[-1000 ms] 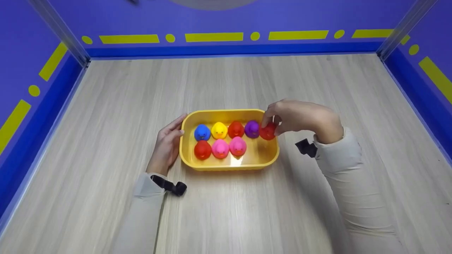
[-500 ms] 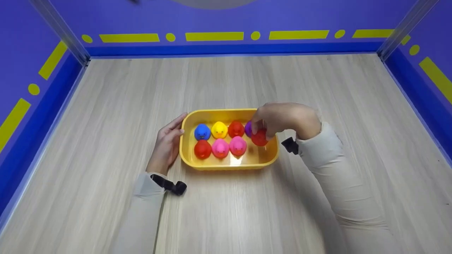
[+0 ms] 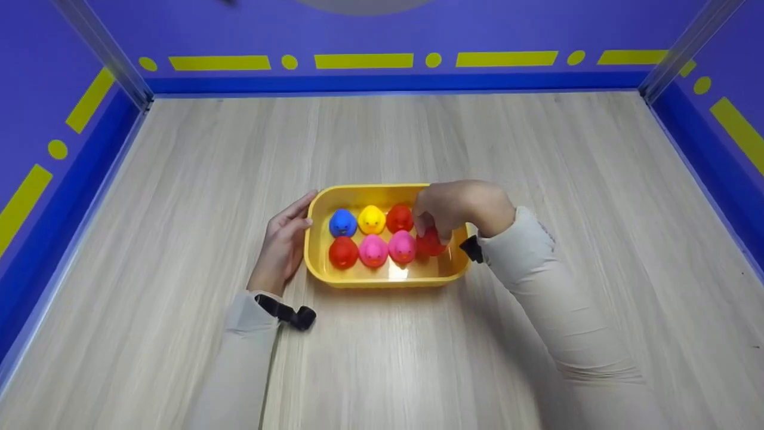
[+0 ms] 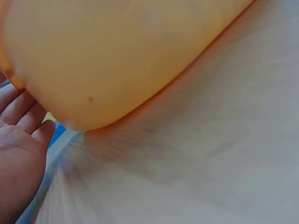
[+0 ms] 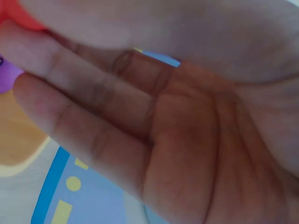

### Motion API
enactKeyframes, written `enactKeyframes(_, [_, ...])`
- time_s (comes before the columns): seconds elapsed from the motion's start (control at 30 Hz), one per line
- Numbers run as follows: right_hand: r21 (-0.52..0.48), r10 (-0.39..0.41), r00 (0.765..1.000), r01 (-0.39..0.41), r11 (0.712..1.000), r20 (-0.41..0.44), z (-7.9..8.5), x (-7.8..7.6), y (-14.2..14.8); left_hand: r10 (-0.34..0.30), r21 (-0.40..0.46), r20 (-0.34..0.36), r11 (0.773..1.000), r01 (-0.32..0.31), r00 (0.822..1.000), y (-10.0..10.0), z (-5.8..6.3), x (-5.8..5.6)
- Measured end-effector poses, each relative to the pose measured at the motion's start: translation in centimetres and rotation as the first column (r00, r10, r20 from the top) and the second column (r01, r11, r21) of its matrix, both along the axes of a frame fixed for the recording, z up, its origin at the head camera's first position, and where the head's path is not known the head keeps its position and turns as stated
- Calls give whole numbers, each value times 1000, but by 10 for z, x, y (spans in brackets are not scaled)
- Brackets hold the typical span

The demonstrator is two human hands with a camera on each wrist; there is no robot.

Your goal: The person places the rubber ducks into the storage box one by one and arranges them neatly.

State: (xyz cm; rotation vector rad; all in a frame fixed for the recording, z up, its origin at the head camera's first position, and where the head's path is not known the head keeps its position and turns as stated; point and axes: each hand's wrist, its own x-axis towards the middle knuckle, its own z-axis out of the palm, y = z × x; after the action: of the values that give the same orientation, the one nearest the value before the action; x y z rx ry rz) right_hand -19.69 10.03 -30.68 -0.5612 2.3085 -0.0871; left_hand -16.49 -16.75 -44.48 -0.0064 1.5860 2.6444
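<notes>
A yellow plastic bin (image 3: 382, 282) sits on the table in the head view. My left hand (image 3: 285, 242) holds its left end, thumb at the rim and fingers along the outer wall. The right hand (image 3: 462, 206) reaches over the bin's right end and pinches a red rubber duck (image 3: 431, 243) by its top, close beside a pink duck (image 3: 402, 246). Behind the right fingers the purple duck (image 5: 8, 77) is hidden in the head view; part of it shows in the right wrist view. The left wrist view shows the bin's outer wall (image 4: 117, 60).
More rubber ducks stand in the bin: a blue duck (image 3: 342, 223), a yellow duck (image 3: 371, 220), two red ones and another pink duck (image 3: 373, 251). Purple-blue panels (image 3: 382, 36) wall in the wooden table (image 3: 370, 358) at the back and sides.
My right hand has moved left and toward the bin's front row with the red duck, bringing it beside the pink duck. The left hand and the bin have stayed in place.
</notes>
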Motion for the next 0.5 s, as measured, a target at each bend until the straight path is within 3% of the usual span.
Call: enactKeyframes(0.5, [24,-41,999,41,999,17,-11,-2,-3,-6,-4,14,1000,6,1000,0,0,-1])
